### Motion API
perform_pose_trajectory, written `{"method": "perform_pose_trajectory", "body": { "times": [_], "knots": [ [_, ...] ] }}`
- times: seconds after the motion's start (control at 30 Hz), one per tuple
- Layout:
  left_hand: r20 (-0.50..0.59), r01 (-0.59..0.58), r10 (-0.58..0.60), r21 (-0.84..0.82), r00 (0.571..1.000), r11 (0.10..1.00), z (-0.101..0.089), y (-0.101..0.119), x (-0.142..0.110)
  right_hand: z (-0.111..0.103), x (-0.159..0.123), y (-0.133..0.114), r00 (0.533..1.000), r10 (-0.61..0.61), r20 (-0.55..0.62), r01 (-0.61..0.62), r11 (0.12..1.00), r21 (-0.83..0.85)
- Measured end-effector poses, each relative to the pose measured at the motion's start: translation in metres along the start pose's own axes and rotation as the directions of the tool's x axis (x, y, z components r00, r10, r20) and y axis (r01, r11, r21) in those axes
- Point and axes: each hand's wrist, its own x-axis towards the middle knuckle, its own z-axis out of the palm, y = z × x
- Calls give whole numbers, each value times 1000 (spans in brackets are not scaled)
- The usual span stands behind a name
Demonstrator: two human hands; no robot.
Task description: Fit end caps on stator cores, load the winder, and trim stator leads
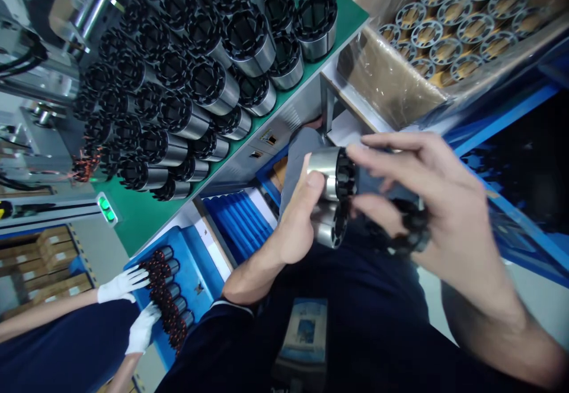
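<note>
My left hand [296,221] is closed around two silvery motor stator cores, held one above the other in front of my lap. The upper stator core [323,169] has a black toothed plastic end piece [345,173] facing right. A similar dark end shows on the lower stator core [325,227]. My right hand [448,197] is blurred by motion. Its fingertips reach the black end of the upper core, and a black toothed plastic ring [413,227] sits against its palm, gripped by the lower fingers.
Many stator cores with black ends [213,85] stand on the green bench [133,215]. An open carton [391,85] at upper right holds bare metal cores. At lower left, a co-worker's white-gloved hands [122,286] touch wound stators in a blue tray [195,268]. Machinery [44,67] stands upper left.
</note>
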Motion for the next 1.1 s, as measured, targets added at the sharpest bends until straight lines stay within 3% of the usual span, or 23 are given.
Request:
{"method": "perform_pose_trajectory", "body": {
  "times": [0.1,0.2,0.27,0.33,0.47,0.6,0.73,0.9,1.1],
  "knots": [
    [52,-62,68,-116,996,991,2,-4,12,-24,-1,12,992,118,55,-107,980,-166],
    [-30,-150,147,-182,989,972,11,-3,14,-34,-11,17,985,139,103,-130,988,-89],
    [-129,-210,186,-200,974,957,21,1,13,-27,-20,13,988,126,93,-132,989,61],
    [-238,-247,201,-183,950,952,32,7,12,-11,-29,5,994,105,-3,-104,984,143],
    [-443,-249,178,-108,879,963,44,17,10,26,-37,-8,989,6,-151,15,990,141],
    [-400,-265,196,-125,895,956,47,23,7,45,-39,-7,974,1,-226,41,983,179],
    [-363,-287,216,-154,906,946,49,27,5,44,-39,-2,966,53,-252,-10,986,166],
    [-324,-249,163,-244,932,937,43,24,6,38,-36,-1,981,27,-190,19,971,237],
    [-381,-258,168,-199,909,945,40,26,8,37,-36,1,986,-93,-137,119,973,196]
  ]
}}
